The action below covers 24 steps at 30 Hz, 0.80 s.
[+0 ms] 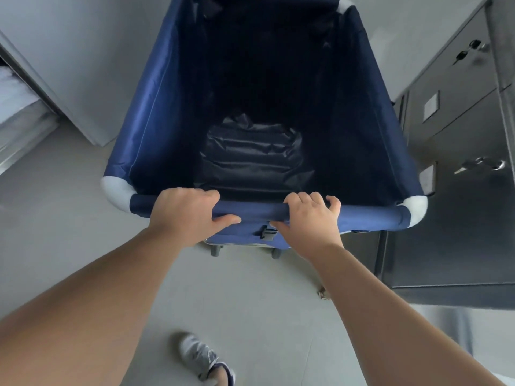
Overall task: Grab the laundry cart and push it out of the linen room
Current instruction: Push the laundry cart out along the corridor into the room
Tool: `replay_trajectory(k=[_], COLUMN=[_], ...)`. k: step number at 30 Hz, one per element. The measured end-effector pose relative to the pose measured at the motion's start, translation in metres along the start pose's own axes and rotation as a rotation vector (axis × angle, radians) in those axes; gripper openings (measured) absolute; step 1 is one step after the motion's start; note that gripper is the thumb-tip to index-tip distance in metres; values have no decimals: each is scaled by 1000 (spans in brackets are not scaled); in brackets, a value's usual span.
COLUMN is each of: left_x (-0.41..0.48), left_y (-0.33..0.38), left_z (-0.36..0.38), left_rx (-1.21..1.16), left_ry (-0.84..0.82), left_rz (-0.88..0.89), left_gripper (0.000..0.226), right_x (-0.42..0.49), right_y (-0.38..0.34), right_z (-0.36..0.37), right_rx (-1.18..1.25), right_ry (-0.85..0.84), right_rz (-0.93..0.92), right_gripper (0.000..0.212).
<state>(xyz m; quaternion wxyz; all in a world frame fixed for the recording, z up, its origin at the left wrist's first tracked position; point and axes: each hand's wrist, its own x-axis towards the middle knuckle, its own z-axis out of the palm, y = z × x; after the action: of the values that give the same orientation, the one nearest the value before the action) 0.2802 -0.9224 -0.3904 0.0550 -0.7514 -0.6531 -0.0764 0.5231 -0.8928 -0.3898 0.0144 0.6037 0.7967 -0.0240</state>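
Observation:
The laundry cart [150, 112] is a deep blue fabric bin with white corner joints, seen from above and filling the middle of the view. A crumpled dark liner lies at its bottom. My left hand [184, 211] wraps around the near top rail, left of centre. My right hand [312, 218] grips the same rail a little to the right. Both arms stretch forward from the lower edge. Two small castors show under the near side of the cart.
Grey metal lockers [457, 174] with keys in their locks stand close along the cart's right side. At left is a grey cabinet panel [69, 79] and a shelf with white linen [14, 87]. My shoe [200, 358] steps on the pale floor.

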Motion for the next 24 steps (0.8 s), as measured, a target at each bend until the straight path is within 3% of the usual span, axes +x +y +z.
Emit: replay_trajectory(k=[17, 24], left_x=[31, 26], left_y=[63, 63], left_z=[15, 9], left_rx=[11, 71], left_ry=[-13, -35], left_rz=[-117, -166], left_gripper=[63, 65], right_x=[37, 48], right_y=[80, 75], right_z=[3, 1], right_rx=[-73, 11], right_ry=[37, 10], right_rz=[-176, -211], right_gripper=[44, 42])
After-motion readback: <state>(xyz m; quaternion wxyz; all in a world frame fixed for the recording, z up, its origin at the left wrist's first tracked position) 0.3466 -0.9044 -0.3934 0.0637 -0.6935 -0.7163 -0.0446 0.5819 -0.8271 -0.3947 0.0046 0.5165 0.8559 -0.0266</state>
